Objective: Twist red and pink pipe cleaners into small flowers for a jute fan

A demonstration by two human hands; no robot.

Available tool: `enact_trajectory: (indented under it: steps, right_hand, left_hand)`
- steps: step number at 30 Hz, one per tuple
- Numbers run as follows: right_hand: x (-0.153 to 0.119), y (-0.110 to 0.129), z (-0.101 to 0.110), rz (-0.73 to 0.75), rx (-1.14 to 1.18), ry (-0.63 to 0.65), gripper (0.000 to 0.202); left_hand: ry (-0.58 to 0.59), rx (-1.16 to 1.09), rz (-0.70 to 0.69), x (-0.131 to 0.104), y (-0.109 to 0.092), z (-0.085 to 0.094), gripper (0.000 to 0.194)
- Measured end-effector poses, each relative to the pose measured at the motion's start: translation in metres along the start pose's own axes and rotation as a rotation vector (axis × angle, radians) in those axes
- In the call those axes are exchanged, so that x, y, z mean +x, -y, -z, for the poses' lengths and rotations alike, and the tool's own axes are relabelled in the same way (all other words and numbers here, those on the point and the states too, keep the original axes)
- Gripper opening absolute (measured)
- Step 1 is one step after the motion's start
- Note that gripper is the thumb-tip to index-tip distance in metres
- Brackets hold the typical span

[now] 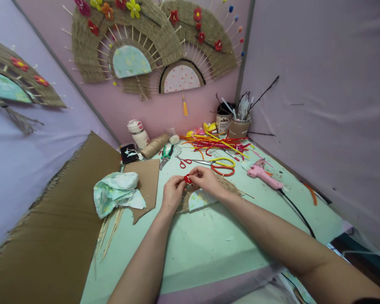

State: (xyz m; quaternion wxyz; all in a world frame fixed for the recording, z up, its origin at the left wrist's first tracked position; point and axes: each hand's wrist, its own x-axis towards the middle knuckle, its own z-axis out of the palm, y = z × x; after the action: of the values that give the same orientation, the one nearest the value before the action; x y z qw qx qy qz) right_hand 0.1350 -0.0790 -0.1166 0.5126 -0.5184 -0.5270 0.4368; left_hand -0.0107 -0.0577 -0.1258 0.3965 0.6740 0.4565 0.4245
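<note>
A small red flower point(188, 179) is pinched between the fingertips of both hands, above a small woven fan. My left hand point(173, 192) holds it from the left with thumb and fingers closed. From the right, my right hand point(205, 180) grips its other side, fingers bent together. Beneath the hands the twine fan point(229, 185) lies on the table, with a pale green patterned half-circle point(201, 199) at its lower middle. Part of the fan is hidden behind my right hand and wrist.
Scissors point(223, 166) and green-handled pliers point(167, 156) lie beyond the hands. Coloured pipe cleaners point(218, 143) are heaped at the back. A pink glue gun point(264, 174) with a black cord is at right. Cloth point(118, 192), cardboard point(150, 181) and sticks point(112, 230) lie left.
</note>
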Motion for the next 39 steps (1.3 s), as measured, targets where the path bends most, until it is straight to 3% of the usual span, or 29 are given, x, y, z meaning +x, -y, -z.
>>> enact_trajectory:
  steps: [7,14,18,23,39]
  right_hand:
    - [0.000,-0.003,0.000,0.085,-0.066,-0.018,0.011]
    - [-0.001,0.002,0.004,0.090,-0.039,0.025,0.016]
    - [0.000,0.007,0.012,0.311,-0.223,-0.010,0.011]
    - [-0.002,0.006,0.013,0.605,-0.384,0.092,0.013]
    - [-0.003,0.004,0.014,0.768,-0.415,0.062,0.010]
  left_hand:
    - [0.098,-0.204,0.209,-0.004,-0.008,-0.001,0.025]
    - [0.037,-0.189,0.160,-0.002,-0.006,-0.001,0.020]
    - [-0.008,-0.327,0.198,0.000,-0.002,0.000,0.019]
    - [0.013,-0.523,0.243,-0.001,-0.006,0.001,0.023]
    - [0.183,-0.746,0.406,-0.004,-0.015,0.008,0.027]
